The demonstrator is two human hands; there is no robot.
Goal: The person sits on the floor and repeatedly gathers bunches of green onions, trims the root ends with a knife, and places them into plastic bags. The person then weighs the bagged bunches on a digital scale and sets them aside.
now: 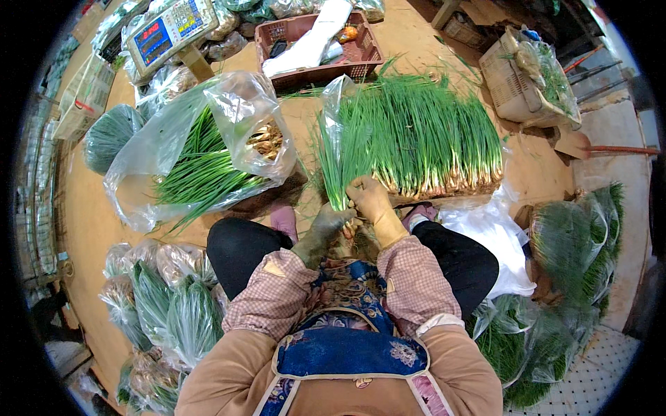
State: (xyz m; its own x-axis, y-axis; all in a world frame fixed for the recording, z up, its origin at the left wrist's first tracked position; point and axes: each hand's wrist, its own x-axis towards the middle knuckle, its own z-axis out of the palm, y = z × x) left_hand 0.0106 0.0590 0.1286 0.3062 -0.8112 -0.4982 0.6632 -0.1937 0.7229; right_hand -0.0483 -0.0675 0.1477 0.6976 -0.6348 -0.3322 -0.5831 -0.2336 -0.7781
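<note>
Between my knees, a small bunch of green onions (337, 186) stands with its leaves pointing away from me and its roots toward my apron. My left hand (327, 223), in a dark, soiled glove, is closed around the pale lower stems. My right hand (370, 197), in a tan glove, has its fingers curled against the same stems from the right; its fingertips are partly hidden. Just beyond, a wide row of green onions (423, 132) lies with white root ends facing me. At the left, a clear plastic bag (139, 177) holds more green onions (208, 159).
A brown crate (371, 68) lies beyond the row, with a digital scale (170, 35) at the far left. Bagged greens (166, 312) sit at the near left, others (576, 243) at the right beside white plastic bags (489, 239). A beige basket (520, 83) stands far right.
</note>
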